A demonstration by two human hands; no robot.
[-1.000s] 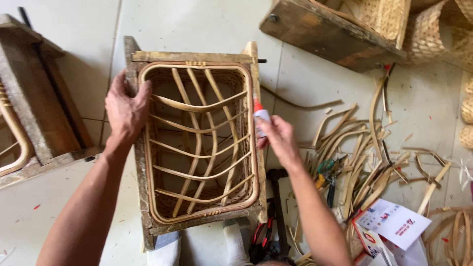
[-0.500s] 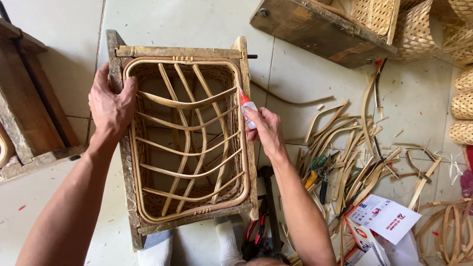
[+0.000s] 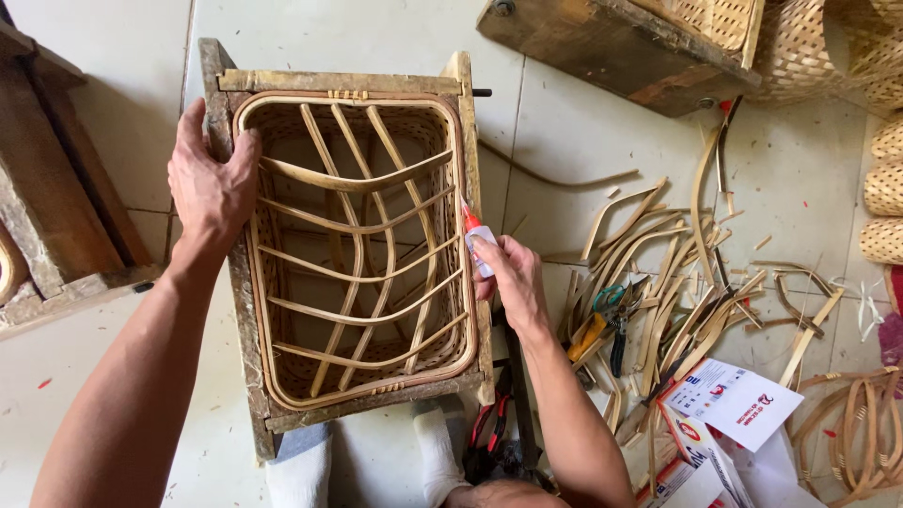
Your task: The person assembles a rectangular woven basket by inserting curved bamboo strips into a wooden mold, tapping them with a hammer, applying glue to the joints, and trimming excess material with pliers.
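Hidden or cut off: your upper arms ran out of the bottom edge. The basket's floor sat in shadow beneath the crossing rattan strips, so whether anything lay inside could not be told. Red-handled pliers (image 3: 491,428) were half covered by your right forearm. The wooden block (image 3: 56,202) at left and the wooden beam (image 3: 611,47) at top were both cropped by the frame.

Surface: pale tiled floor (image 3: 574,132), seen straight down. Your white-socked feet (image 3: 301,470) showed under the near edge of the frame.

Containers: a rectangular woven rattan basket (image 3: 357,245) stood mouth up inside a rough wooden mould frame (image 3: 340,82), with curved strips laced across its opening. More woven baskets (image 3: 809,42) sat at top right, contents not visible. A small printed cardboard box (image 3: 729,400) lay at lower right.

Hands: your left hand (image 3: 209,183) was spread flat over the left rim, fingers reaching onto the frame, thumb inside the basket. Your right hand (image 3: 503,277) pinched a small glue tube (image 3: 478,240) with a red nozzle, its tip against the right rim of the basket.

Nearby: loose rattan offcuts (image 3: 677,254) littered the floor right of you, with green-handled cutters (image 3: 607,310) among them.
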